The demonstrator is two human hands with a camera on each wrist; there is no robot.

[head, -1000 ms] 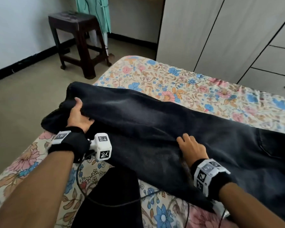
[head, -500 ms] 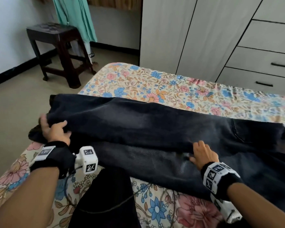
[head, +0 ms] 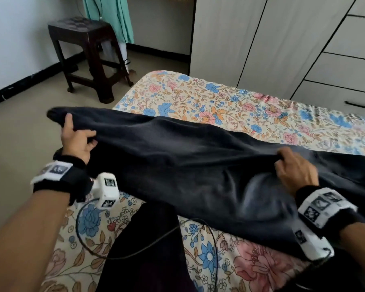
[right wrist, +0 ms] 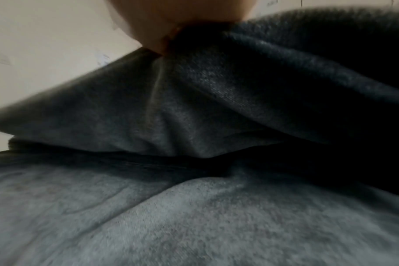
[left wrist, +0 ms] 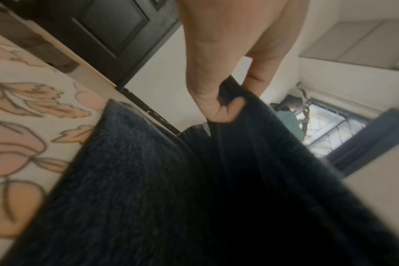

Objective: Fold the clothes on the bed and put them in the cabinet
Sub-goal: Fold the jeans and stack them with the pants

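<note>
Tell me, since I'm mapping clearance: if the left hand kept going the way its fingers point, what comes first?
Beyond the jeans the left hand grips, probably bare floor, then the wall; depth is unclear.

Bare floor [head: 19,144] lies open left; stool [head: 89,57] stands beyond.

We see the trousers [head: 177,163] lying across the bed [head: 219,102] from left to right. Our left hand [head: 76,138] holds their left end, out past the bed's edge and over the floor [head: 19,133]. Our right hand [head: 295,171] holds a bunch of cloth near the middle. Behind the bed stands the cabinet [head: 272,39], with drawers [head: 350,66] on its right side. A stool [head: 86,53] stands on the floor to the far left, with a hanging cloth [head: 114,17] just behind it.
</note>
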